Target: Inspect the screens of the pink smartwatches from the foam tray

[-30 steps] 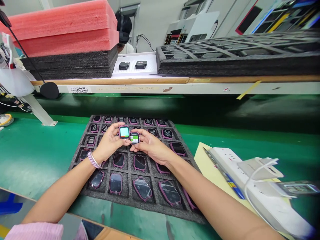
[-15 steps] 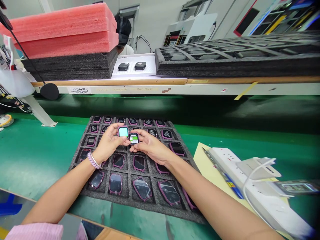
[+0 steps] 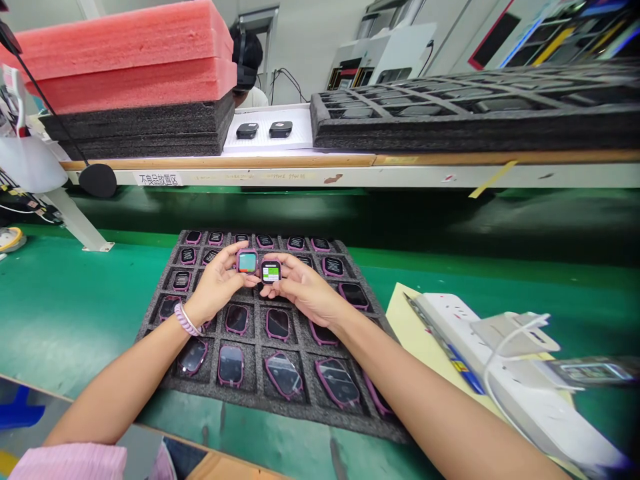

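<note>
My left hand (image 3: 223, 279) is closed on a purple-framed smartwatch body (image 3: 247, 262), its lit screen teal with a red patch at the lower edge. Close beside it, my right hand (image 3: 295, 283) pinches a second smartwatch body (image 3: 271, 272) showing a white and green screen. Both are strapless and held face up over a dark grey foam tray (image 3: 255, 417). Several more purple-framed watch bodies, such as one watch (image 3: 231, 365) near the front, lie in its compartments. Some back-row screens show text, while the front ones look dark. My hands and forearms hide part of the tray.
To the right, a white power strip (image 3: 453, 313) with a plugged-in charger and cable lies on yellow paper (image 3: 400, 307), beside a blue pen (image 3: 465, 370). Above the green bench, a shelf (image 3: 360, 175) carries pink foam (image 3: 125, 60) and a black foam tray (image 3: 450, 130). Another person sits behind it.
The left watch's screen has gone from bright cyan to teal with a red patch. The right watch has shifted very slightly, and both hands keep their grip.
</note>
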`<state>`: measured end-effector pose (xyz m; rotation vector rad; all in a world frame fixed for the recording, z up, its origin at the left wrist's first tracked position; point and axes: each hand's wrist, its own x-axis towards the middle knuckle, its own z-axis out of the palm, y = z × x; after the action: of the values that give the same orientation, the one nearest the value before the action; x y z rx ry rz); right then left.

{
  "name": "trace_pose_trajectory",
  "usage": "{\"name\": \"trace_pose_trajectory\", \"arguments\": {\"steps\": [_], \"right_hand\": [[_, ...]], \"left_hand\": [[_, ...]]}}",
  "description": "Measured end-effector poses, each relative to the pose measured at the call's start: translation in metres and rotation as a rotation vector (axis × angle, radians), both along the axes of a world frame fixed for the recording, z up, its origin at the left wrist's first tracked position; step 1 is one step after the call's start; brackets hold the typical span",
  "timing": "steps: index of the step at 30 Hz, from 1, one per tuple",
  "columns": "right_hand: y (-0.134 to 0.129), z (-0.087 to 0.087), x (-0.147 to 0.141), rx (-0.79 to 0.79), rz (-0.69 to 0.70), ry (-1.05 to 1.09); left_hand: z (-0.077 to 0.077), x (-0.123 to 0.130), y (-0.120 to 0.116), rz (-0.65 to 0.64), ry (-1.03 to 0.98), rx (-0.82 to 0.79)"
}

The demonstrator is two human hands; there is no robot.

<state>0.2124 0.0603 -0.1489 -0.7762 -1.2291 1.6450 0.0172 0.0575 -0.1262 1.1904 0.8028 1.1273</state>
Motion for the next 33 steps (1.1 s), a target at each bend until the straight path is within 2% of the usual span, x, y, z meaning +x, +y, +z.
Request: {"name": "trace_pose_trajectory", "arguments": {"steps": [4,11,17,23,33], "right_hand": [[0.0007,-0.0007,0.0004,0.036,-0.062,-0.036],[0.0004,0.0002,-0.0003,0.009,-0.082,-0.018],[-0.0025,0.0053,-0.0015,-0.001,-0.011,0.055],[-0.0013,0.0014,-0.0012,0.022,0.012,0.065],[-0.002,0.0018,-0.0014,0.036,0.028,0.067]], "left_hand": [[0.0015,-0.0009,0.0,0.009,-0.013,-0.042],[0.0012,-0.0001,-0.0001,0.038,0.02,-0.062],[0.0011,0.0001,0.0003,0.024,0.071,0.024],[0.0017,0.0006,0.0009,0.025,0.067,0.074],[-0.0007,0.0013,0.0004,0.007,0.029,0.016]]}}
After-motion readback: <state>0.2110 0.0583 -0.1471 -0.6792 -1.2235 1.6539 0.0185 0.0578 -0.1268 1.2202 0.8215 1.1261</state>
